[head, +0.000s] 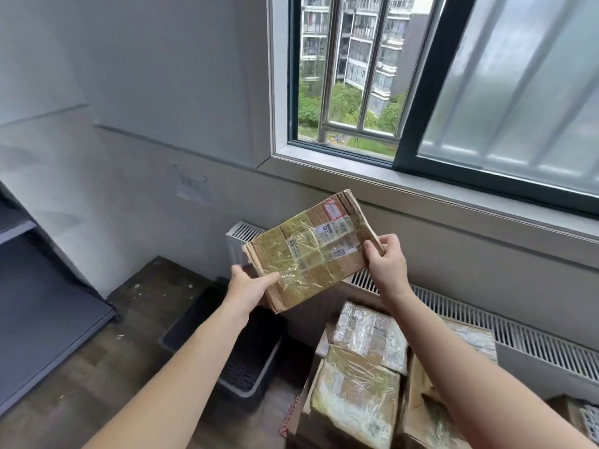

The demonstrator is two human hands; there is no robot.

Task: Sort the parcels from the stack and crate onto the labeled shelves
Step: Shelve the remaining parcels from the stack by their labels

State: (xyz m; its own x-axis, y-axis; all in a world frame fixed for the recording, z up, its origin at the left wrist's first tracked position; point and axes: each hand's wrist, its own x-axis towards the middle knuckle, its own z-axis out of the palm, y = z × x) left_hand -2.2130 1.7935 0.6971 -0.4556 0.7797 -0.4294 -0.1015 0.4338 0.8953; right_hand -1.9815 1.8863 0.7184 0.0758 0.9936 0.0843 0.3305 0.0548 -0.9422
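Note:
I hold a flat cardboard parcel (311, 251) wrapped in clear tape up in front of me, its labelled face toward the camera. A red-bordered sticker and barcode labels sit near its upper right corner. My left hand (249, 286) grips the lower left corner, thumb on the face. My right hand (385, 264) pinches the right edge. Below, a stack of taped cardboard parcels (356, 390) stands at the lower right. A dark plastic crate (246, 377) sits on the floor under my left forearm.
Dark grey shelves (48, 319) run along the left edge. A white radiator (518, 338) lines the wall under the window sill (421, 196). A paper note (194, 189) is stuck on the wall. Dark wooden floor (97, 384) lies between shelves and crate.

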